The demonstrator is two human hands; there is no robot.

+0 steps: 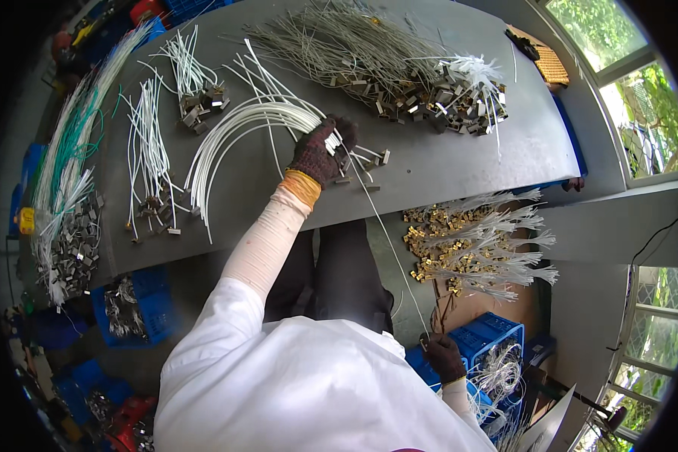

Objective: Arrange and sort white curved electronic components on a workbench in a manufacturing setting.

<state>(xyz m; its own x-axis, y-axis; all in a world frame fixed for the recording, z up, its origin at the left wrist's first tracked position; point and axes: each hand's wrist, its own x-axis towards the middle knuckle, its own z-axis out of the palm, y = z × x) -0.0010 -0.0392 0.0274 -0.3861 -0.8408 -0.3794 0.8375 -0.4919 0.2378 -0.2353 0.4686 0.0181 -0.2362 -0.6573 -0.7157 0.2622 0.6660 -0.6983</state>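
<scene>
A dark knitted glove with an orange cuff covers my left hand [324, 151], closed around a bundle of white cables [275, 113] above the grey table [444, 162]. The bundle arches to the left, and small metal end pieces stick out to the right of my fist. My right hand [444, 358], also in a dark glove, is low at the right beside a blue crate. It is closed on the end of one thin white cable [390, 245], which runs taut up to my left hand. Whatever sits at that end is mostly hidden by the fingers.
A large heap of grey cables [346, 45] with metal ends lies at the table's far side. Smaller cable bundles [149, 135] lie left. Bundles with brass-coloured ends [444, 241] sit on cardboard below the table's right edge. Blue crates [490, 331] with loose cables stand lower right.
</scene>
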